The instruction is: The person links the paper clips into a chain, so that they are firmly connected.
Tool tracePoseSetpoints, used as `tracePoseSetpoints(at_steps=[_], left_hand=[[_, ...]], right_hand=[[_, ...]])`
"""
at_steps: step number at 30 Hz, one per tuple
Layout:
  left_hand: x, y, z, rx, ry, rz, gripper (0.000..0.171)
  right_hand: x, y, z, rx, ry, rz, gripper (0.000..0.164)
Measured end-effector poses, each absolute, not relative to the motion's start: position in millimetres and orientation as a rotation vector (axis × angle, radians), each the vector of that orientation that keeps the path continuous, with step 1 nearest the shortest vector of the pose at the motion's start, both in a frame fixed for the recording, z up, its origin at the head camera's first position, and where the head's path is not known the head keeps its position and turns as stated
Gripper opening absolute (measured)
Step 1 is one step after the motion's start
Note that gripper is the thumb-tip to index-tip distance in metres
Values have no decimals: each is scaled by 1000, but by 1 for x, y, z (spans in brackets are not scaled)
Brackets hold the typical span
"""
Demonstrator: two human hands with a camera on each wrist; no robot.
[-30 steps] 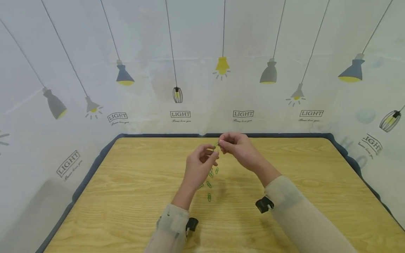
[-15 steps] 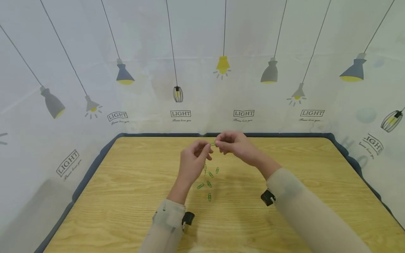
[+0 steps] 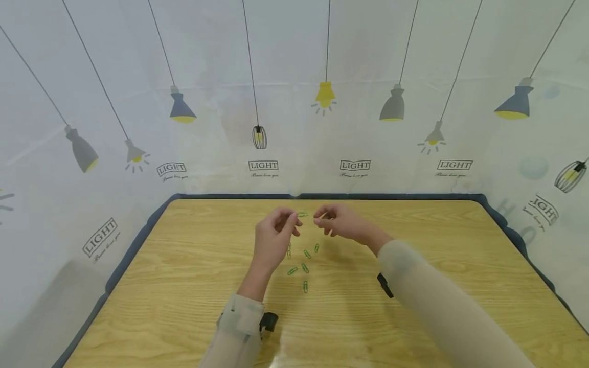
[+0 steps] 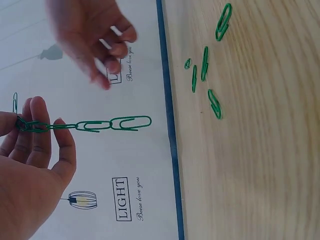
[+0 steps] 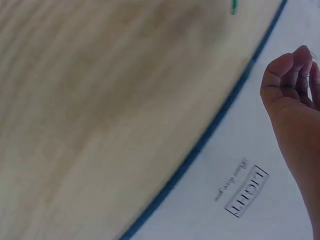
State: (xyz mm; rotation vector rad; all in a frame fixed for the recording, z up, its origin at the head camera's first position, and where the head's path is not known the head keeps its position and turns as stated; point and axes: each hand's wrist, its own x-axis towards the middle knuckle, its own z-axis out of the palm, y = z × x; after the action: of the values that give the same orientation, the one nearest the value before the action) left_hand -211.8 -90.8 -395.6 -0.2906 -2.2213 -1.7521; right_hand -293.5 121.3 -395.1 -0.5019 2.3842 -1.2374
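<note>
My left hand (image 3: 273, 237) pinches a chain of linked green paper clips (image 4: 95, 125) between thumb and fingers, up off the table. Several links dangle from the grip, and one clip (image 3: 302, 214) juts out beyond the fingertips toward the right hand. To the right of it, my right hand (image 3: 342, 223) is raised with its fingers loosely bent and nothing between them. In the left wrist view this right hand (image 4: 92, 37) appears apart from the chain. Part of the chain is hidden among the left fingers.
Several loose green paper clips, such as one nearest me (image 3: 306, 286) and one farther right (image 3: 316, 248), lie scattered on the wooden table (image 3: 184, 296) below the hands. A white wall sheet (image 3: 294, 102) printed with lamps stands behind the table's dark blue edge (image 3: 391, 197).
Both hands were at one clip half a second ago; the right hand has let go of it and moved slightly away. The left hand has shifted left, keeping the chain.
</note>
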Motion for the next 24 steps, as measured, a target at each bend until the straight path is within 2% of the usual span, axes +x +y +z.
tracePoseSetpoints(at_steps=[4, 10, 18, 24], left_hand=[[-211, -89, -396, -289, -2213, -1755, 21], [-212, -90, -397, -279, -2209, -1748, 20], [-212, -92, -396, -252, -2182, -1754, 20], [-213, -89, -400, -255, -2156, -1783, 23]], right_hand=[[-293, 119, -423, -430, 2414, -1217, 39], [-290, 121, -454, -428, 2474, -1184, 20], [-290, 120, -460, -445, 2505, -1127, 19], [-290, 116, -461, -515, 2556, -1034, 8]])
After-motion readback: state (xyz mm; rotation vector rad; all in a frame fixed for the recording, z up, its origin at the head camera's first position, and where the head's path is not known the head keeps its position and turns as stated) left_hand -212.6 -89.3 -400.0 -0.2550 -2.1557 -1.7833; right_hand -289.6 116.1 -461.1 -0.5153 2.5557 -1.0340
